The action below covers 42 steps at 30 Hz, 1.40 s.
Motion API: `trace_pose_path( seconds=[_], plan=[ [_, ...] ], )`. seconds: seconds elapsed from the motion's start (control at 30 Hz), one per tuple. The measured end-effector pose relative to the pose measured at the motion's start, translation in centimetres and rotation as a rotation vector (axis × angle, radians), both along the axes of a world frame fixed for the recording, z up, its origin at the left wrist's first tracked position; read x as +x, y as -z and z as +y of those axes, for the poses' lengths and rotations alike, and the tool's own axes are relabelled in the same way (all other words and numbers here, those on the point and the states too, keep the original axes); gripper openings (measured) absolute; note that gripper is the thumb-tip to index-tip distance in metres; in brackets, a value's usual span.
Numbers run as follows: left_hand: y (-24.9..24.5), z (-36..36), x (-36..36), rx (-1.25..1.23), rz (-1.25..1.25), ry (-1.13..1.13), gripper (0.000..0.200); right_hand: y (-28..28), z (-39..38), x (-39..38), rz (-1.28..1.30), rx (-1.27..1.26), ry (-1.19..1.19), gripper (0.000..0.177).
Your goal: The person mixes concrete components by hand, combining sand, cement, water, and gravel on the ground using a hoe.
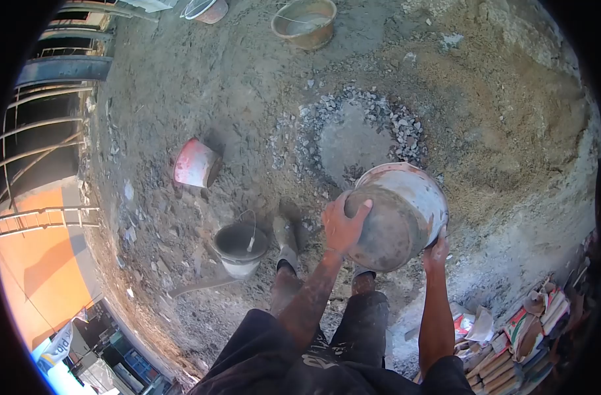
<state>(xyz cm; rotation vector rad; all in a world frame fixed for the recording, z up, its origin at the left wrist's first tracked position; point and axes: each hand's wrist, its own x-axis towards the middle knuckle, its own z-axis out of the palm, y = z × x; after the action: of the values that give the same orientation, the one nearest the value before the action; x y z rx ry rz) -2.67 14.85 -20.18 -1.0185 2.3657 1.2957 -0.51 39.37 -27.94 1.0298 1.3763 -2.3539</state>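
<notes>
A whitish, mud-stained bucket (pixel 405 214) is held tilted in front of my legs, its grey round base turned toward me. My left hand (pixel 348 220) is spread over the left edge of the base, thumb on the bottom. At the bucket's right side, my right hand (pixel 436 250) grips its lower edge, fingers partly hidden behind it. Just beyond the bucket lies a ring of grey gravel (pixel 405 128) around a flat patch of grey powder (pixel 356 141).
A dark bucket (pixel 241 243) with a wire handle stands by my left boot (pixel 285 237). A red and white bucket (pixel 195 162) lies tipped farther left. Two more containers stand at the top, one a round tub (pixel 305 25). Sacks (pixel 527 326) lie at lower right.
</notes>
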Motion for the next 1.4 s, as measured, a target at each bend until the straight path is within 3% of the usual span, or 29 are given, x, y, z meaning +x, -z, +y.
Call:
trace_pose_path(
  seconds=[0.17,0.23,0.27,0.3,0.33,0.37,0.4,0.43,0.5,0.6,0.7,0.77,0.83,0.9,0.97,1.03,1.07,1.1,1.17,1.27,1.4],
  plan=[
    [0.1,-1.7,3.0,-0.204,0.044,0.021,0.057,-0.5,-0.7,3.0,-0.016,-0.075,-0.063,0.056],
    [1.7,-4.4,5.6,0.086,0.047,-0.005,0.054,-1.8,-1.5,4.2,-0.030,-0.041,-0.170,0.057],
    [3.0,-5.9,7.7,0.075,0.037,-0.042,0.054,-2.3,-2.6,4.9,-0.042,0.122,-0.170,0.054],
    [4.6,-7.3,10.0,0.121,0.038,-0.073,0.054,-3.5,-4.1,4.9,-0.054,0.113,-0.214,0.054],
    [5.9,-8.7,12.4,0.170,0.039,-0.104,0.054,-5.3,-6.1,5.1,-0.100,0.339,-0.384,0.054],
    [6.5,-10.6,14.5,0.174,-0.087,-0.088,0.052,-6.6,-8.4,5.4,-0.132,0.570,-0.550,0.053],
    [6.9,-12.8,17.1,0.188,-0.212,-0.069,0.051,-7.1,-11.8,5.9,-0.125,0.664,-0.492,0.046],
    [7.3,-14.9,19.9,0.093,-0.209,-0.043,0.050,-6.7,-13.5,6.3,-0.126,0.674,-0.522,0.046],
    [7.3,-19.7,24.9,-0.050,-0.237,-0.007,0.047,-5.4,-16.5,7.1,-0.054,1.156,-0.946,0.036],
    [6.5,-28.2,31.9,-0.295,-0.320,-0.101,0.044,-4.8,-22.9,6.1,0.194,1.308,-1.059,0.030],
    [3.6,-36.0,36.8,-0.482,-0.409,-0.218,0.041,-4.3,-28.1,3.7,0.298,1.238,-1.143,0.027],
    [2.8,-38.9,39.1,-0.492,-0.447,-0.479,0.043,-4.0,-32.0,2.2,0.393,1.259,-1.156,0.026],
    [3.6,-39.6,39.5,-0.381,-0.499,-0.604,0.047,-3.2,-35.2,0.8,0.476,1.279,-1.170,0.025],
    [7.2,-40.0,38.7,-0.270,-0.529,-0.721,0.051,-1.5,-38.9,-1.8,0.685,1.371,-1.295,0.023],
    [13.7,-38.0,38.0,-0.010,-0.533,-0.867,0.062,0.4,-43.3,-4.8,0.826,1.418,-1.254,0.022],
    [18.5,-35.8,36.6,0.057,-0.507,-0.822,0.070,1.2,-47.8,-8.3,0.994,1.468,-1.209,0.025],
    [19.7,-35.7,35.2,0.129,-0.645,-0.734,0.074,1.1,-49.8,-9.8,0.981,1.536,-1.229,0.026],
    [18.2,-35.3,32.1,0.030,-0.802,-0.856,0.072,0.0,-52.0,-10.4,1.085,1.579,-1.183,0.028],
    [19.1,-35.6,31.7,0.032,-0.885,-0.929,0.068,-1.3,-54.5,-10.9,1.167,1.520,-1.110,0.030],
    [18.4,-36.0,30.5,-0.154,-0.920,-0.979,0.064,-1.1,-54.1,-8.3,1.095,1.346,-1.170,0.031],
    [18.7,-38.3,32.5,-0.019,-0.769,-1.039,0.067,3.5,-46.1,-2.6,0.523,1.188,-1.407,0.033]
  ],
)
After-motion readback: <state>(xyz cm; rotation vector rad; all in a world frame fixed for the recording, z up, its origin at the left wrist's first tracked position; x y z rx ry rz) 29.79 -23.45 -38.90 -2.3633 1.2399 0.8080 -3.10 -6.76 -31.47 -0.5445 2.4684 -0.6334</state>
